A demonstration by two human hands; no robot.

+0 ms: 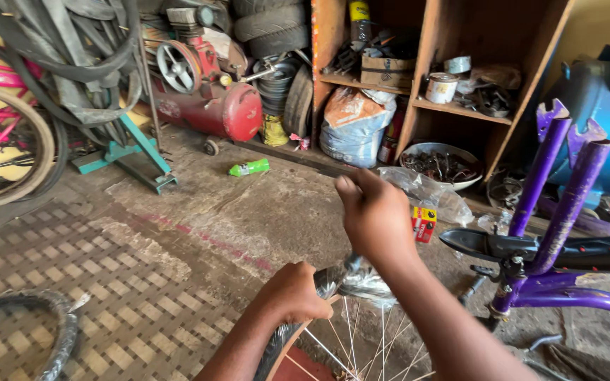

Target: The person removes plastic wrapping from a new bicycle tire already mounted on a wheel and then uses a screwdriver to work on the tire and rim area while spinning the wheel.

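Observation:
A spoked bicycle wheel (361, 339) stands upright at the bottom centre, with a black tyre (284, 337) on its rim. My left hand (292, 291) is closed over the top of the tyre. My right hand (372, 215) is raised just above the wheel, its fingers curled; a dark strip runs from under it down to the rim, and what it grips is hidden by the hand. To the right, an upturned purple bicycle frame (566, 296) shows its fork (563, 176) pointing up.
A red air compressor (213, 99) stands at the back, with a green bottle (250, 168) on the floor near it. Wooden shelves (453, 106) hold tins and parts. A pink bicycle (1, 134) is at left, a loose tyre (58, 331) at bottom left, a small red box (423, 223) by a plastic bag.

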